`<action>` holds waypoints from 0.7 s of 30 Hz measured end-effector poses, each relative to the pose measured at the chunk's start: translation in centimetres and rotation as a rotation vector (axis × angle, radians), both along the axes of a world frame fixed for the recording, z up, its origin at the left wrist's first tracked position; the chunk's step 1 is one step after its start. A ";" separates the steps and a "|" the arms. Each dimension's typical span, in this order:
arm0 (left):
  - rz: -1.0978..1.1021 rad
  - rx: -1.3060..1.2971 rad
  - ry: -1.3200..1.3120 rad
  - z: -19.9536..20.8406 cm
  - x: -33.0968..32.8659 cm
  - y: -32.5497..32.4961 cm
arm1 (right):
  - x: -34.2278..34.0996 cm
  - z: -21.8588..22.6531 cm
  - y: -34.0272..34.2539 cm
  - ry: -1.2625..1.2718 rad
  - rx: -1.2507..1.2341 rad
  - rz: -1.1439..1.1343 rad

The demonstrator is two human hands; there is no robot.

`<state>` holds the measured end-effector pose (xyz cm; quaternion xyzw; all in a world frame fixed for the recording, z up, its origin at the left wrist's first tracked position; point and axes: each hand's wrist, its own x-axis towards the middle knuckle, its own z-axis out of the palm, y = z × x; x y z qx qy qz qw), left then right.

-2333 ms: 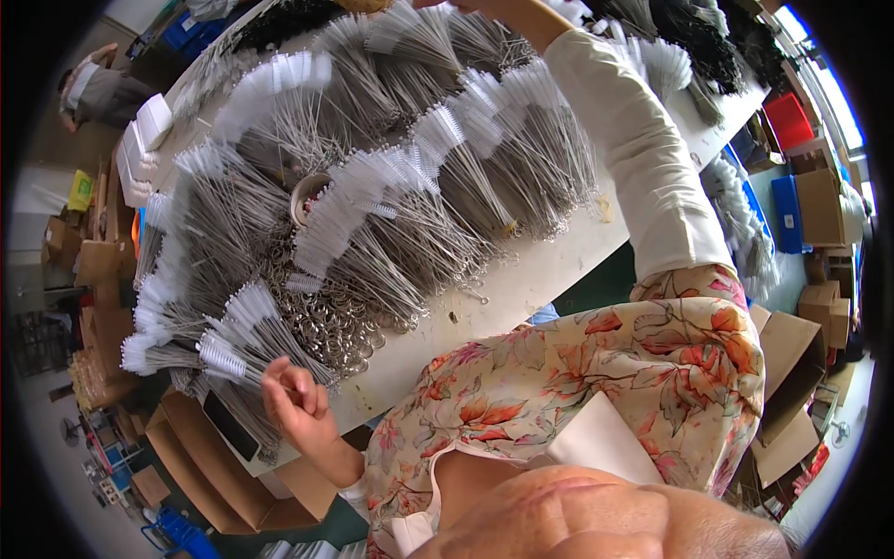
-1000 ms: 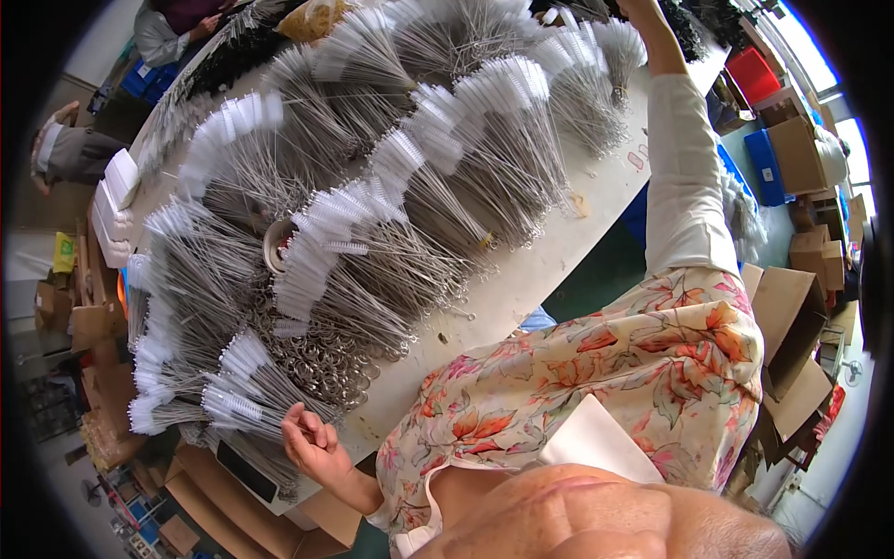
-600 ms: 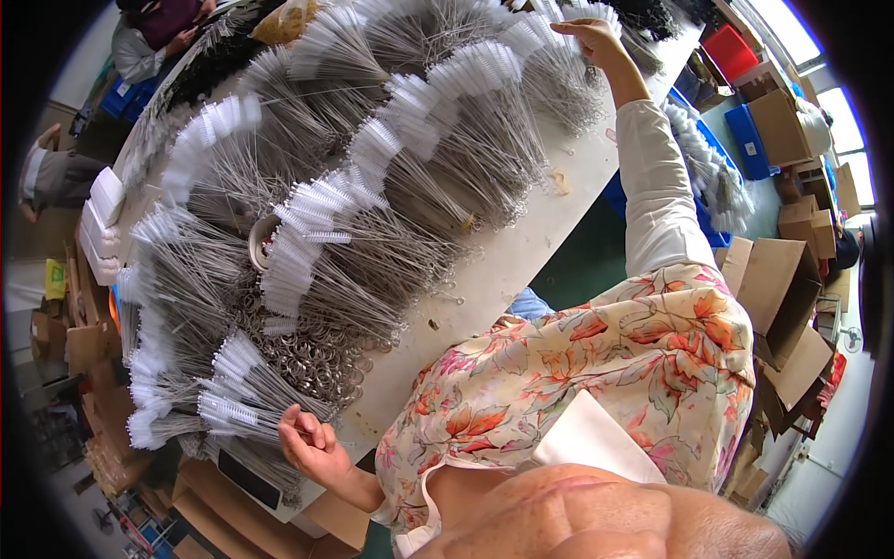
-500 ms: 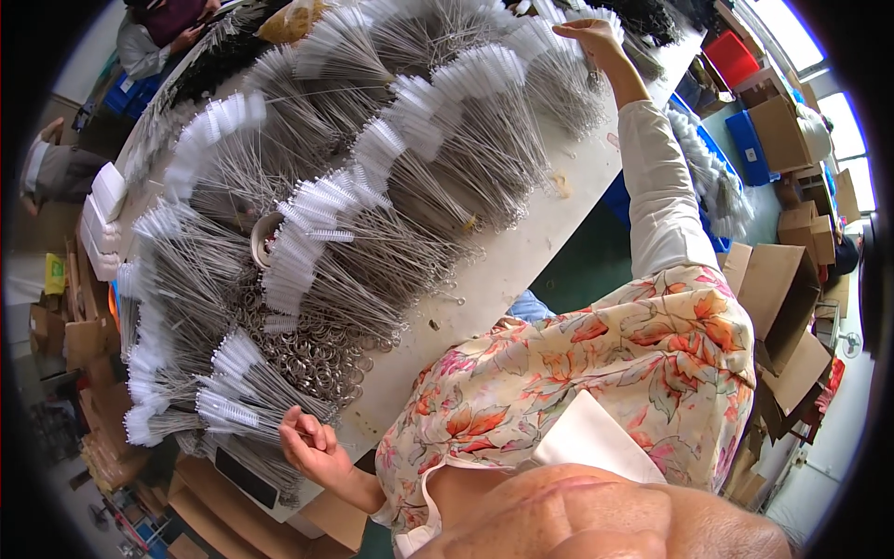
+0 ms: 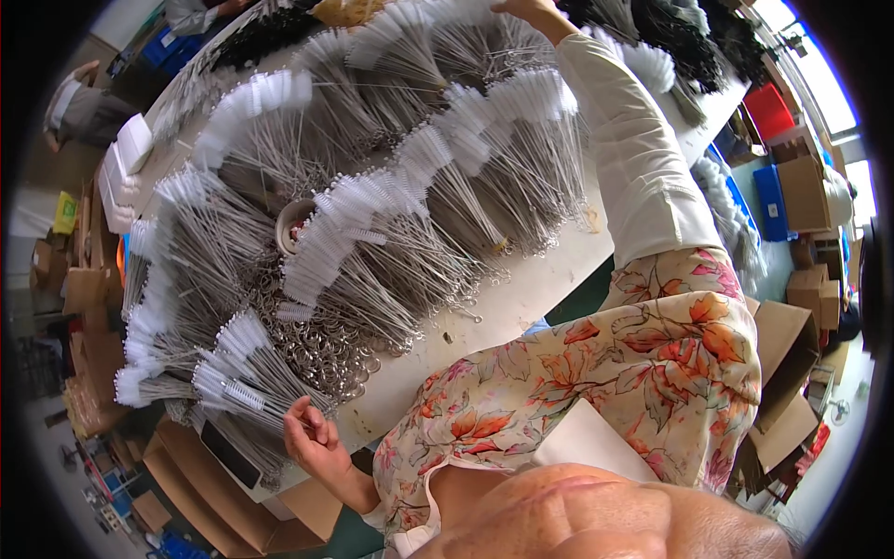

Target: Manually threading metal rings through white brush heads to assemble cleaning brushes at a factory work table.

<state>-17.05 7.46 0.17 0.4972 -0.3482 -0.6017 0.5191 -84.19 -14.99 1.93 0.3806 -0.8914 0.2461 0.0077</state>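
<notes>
Many thin brushes with white bristle heads and twisted wire stems lie in fanned bundles across the table. My left hand is at the near left edge, its fingers loosely bent and apart. It is beside the wire ends of a small brush bundle, with nothing visible in it. A heap of metal rings lies just beyond that hand. My right arm reaches far across the table. My right hand is over the far brushes at the upper edge, its fingers mostly cut off.
A small round bowl with something red inside stands among the bundles. A dark flat rectangular object lies at the near left edge. Black brushes lie far right. Cardboard boxes and a blue bin stand rightward. Another person is far left.
My right hand has moved farther away and to the left, partly out of the picture. My left hand stays by the small bundle. The whole view has shifted slightly.
</notes>
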 end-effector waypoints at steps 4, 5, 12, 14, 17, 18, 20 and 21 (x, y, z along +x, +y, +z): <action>0.038 0.001 0.026 0.3 0.0 0.3 | -2.2 -1.9 -1.8 0.117 -0.014 0.046; 0.073 0.000 0.038 0.2 -0.2 0.2 | -1.1 -0.8 -1.0 0.145 -0.121 0.103; -0.169 -0.154 -0.045 2.0 -1.6 -1.8 | 11.2 11.2 3.4 -0.227 -0.586 0.404; -0.245 -0.171 -0.086 4.7 -4.4 -2.6 | 16.1 11.7 5.6 -0.667 -0.831 0.780; -0.272 -0.489 -0.154 5.7 -7.7 -4.3 | 35.3 11.9 10.4 -1.017 -0.803 0.465; -0.274 -0.563 -0.179 6.5 -8.5 -4.5 | 37.8 12.7 11.3 -1.159 -0.786 0.273; -0.278 -0.664 -0.226 7.3 -10.8 -5.1 | 39.4 8.3 15.0 -1.472 -0.702 0.995; -0.230 -0.792 -0.295 6.4 -11.8 -6.0 | 41.0 7.3 16.8 -1.549 -0.562 1.104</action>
